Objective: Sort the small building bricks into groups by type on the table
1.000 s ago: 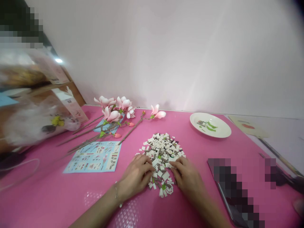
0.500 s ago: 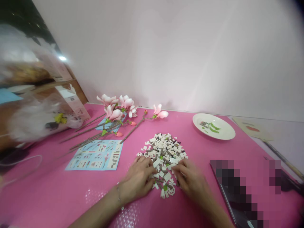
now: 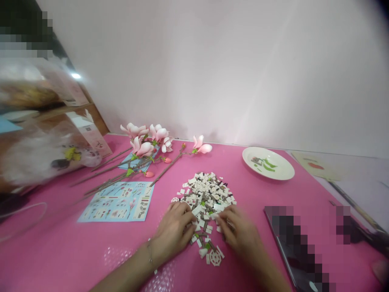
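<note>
A heap of small white, brown and green building pieces lies on the pink table mat. My left hand rests palm down on the heap's near left edge, fingers bent over the pieces. On the near right edge my right hand does the same, slightly smeared by motion. Whether either hand pinches a piece is hidden. A white round lattice piece lies just in front of both hands.
Pink artificial flower branches and a blue instruction sheet lie to the left. At the back right is a white plate with green pieces. A dark tablet sits at the right, and bags and boxes stand at the far left.
Both hands have shifted a little within the near edge of the heap, spreading pieces; the round lattice piece now lies uncovered in front of them. The view has moved slightly.
</note>
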Action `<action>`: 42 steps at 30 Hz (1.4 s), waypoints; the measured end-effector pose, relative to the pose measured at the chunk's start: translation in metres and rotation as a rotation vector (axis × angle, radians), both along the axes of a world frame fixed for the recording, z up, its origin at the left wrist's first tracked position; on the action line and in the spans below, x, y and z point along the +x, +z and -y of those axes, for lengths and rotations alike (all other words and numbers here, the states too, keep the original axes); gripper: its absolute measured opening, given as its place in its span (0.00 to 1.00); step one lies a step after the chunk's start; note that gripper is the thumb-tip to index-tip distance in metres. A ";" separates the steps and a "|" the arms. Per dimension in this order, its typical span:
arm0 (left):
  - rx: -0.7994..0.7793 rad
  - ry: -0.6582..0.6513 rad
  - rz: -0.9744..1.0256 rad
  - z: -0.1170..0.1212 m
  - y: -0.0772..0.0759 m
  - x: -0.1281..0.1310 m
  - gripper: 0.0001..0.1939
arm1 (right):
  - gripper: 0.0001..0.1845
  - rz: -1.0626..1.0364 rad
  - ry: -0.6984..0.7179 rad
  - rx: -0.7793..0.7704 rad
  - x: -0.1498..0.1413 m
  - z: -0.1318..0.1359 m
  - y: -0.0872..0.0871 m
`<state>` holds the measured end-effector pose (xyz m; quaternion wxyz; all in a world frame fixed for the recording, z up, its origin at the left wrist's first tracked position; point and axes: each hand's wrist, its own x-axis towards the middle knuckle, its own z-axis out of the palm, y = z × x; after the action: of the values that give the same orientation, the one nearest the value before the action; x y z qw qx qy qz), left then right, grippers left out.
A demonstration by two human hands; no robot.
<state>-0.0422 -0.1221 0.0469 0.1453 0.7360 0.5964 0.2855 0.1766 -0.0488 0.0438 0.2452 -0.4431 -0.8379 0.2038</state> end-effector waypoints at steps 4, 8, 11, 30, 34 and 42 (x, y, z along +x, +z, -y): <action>0.033 0.073 -0.004 -0.006 -0.006 -0.003 0.09 | 0.16 -0.028 -0.189 -0.083 0.010 -0.006 0.008; 0.041 0.095 -0.034 -0.011 -0.007 -0.001 0.08 | 0.19 0.086 -0.136 -0.035 0.003 0.000 0.010; 0.042 0.113 -0.060 -0.011 -0.006 0.002 0.06 | 0.15 0.189 -0.131 0.019 -0.004 0.006 0.007; 0.018 0.104 -0.146 -0.011 0.000 0.008 0.03 | 0.12 0.306 -0.122 0.198 -0.014 0.013 0.003; 0.018 0.073 -0.144 -0.013 0.001 0.008 0.03 | 0.08 0.287 -0.098 0.194 -0.018 0.014 0.002; 0.051 0.060 -0.135 -0.012 -0.005 0.006 0.04 | 0.12 0.326 -0.160 0.166 -0.015 0.016 -0.003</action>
<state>-0.0362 -0.1102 0.0417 0.0772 0.7390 0.6189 0.2546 0.1617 -0.0651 0.0408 0.1573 -0.5137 -0.8426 0.0391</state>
